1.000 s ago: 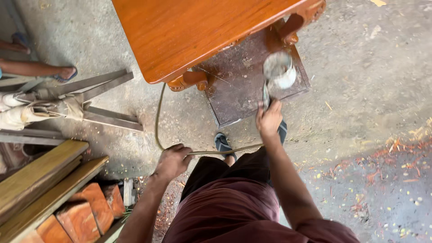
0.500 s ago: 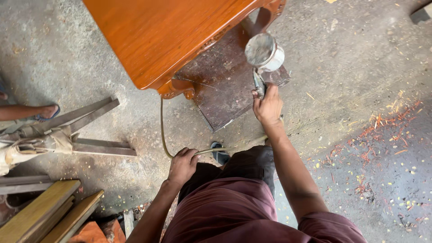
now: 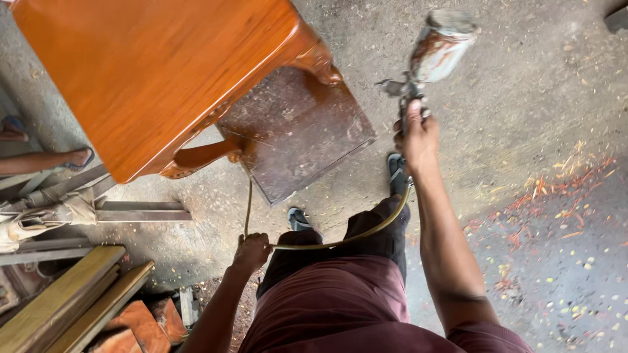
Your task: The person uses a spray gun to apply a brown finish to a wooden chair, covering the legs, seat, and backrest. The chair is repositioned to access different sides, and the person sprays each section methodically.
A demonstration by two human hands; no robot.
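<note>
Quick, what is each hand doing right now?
Left hand: closed around the hose.
Right hand: closed on the handle of the spray gun, held up over the floor.

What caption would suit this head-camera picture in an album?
Right hand raises a spray gun beside a glossy orange table, while the left hand holds its hose.

The right hand [image 3: 417,134] reaches up toward 12 o'clock, arm almost straight, fingers curled tight in a fist. The left hand [image 3: 252,250] sits lower, toward 9 o'clock, arm bent at the elbow, fingers closed. The two hands are well apart.
</note>
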